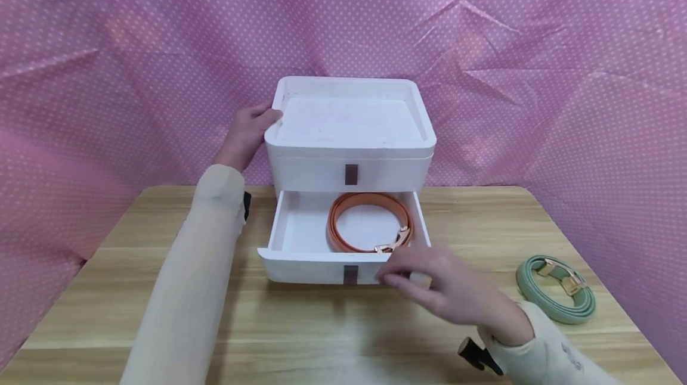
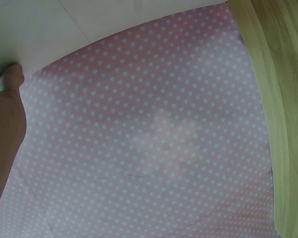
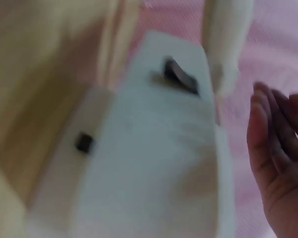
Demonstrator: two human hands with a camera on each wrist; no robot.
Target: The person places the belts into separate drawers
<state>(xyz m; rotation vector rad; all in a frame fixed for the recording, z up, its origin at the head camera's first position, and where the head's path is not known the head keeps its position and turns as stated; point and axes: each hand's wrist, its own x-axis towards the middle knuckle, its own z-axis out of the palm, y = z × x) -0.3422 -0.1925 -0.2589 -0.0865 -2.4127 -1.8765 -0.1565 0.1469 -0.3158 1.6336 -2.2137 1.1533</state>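
Observation:
A white two-drawer storage box (image 1: 311, 170) stands at the back of the table, its lower drawer (image 1: 306, 269) pulled out. Inside that drawer lies a coiled brown belt (image 1: 335, 230) with a rose-gold buckle. My left hand (image 1: 248, 134) holds the box by its upper left side, thumb over the top rim; its other fingers are partly hidden. In the left wrist view, the thumb (image 2: 12, 79) touches the white wall. My right hand (image 1: 451, 286), blurred, hovers by the drawer front's right end, fingers loosely bent and holding nothing. The right wrist view shows these fingers (image 3: 260, 134) apart from the box.
A coiled green belt (image 1: 558, 310) with a gold buckle lies on the wooden table (image 1: 300, 337), at the right. Each drawer front has a dark pull tab (image 1: 351, 174). Pink dotted cloth (image 1: 510, 33) hangs behind and around the table.

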